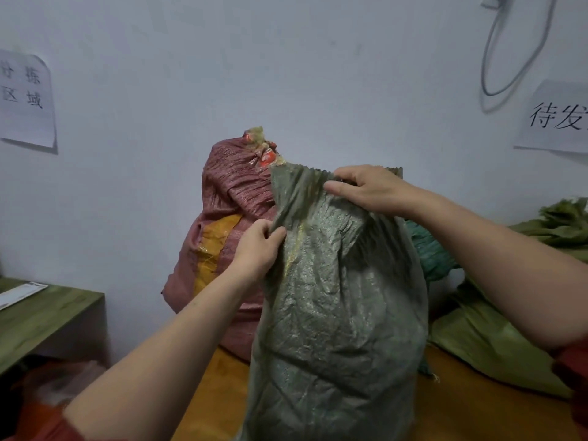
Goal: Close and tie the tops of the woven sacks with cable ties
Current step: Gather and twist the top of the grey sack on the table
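A full grey-green woven sack (337, 313) stands upright in front of me on the wooden surface. Its top is open, with a ragged upper edge. My left hand (259, 246) pinches the fabric on the sack's left side, a little below the mouth. My right hand (366, 189) grips the top edge at the upper right, fingers curled over the rim. Behind it stands a red woven sack (222, 218) whose top is bunched together. No cable tie is visible.
Light green sacks (496, 338) lie flat at the right, with a teal sack (426, 249) behind the grey-green one. A green wooden table (47, 316) stands at the left. Paper signs (27, 100) and a hanging cable (509, 49) are on the white wall.
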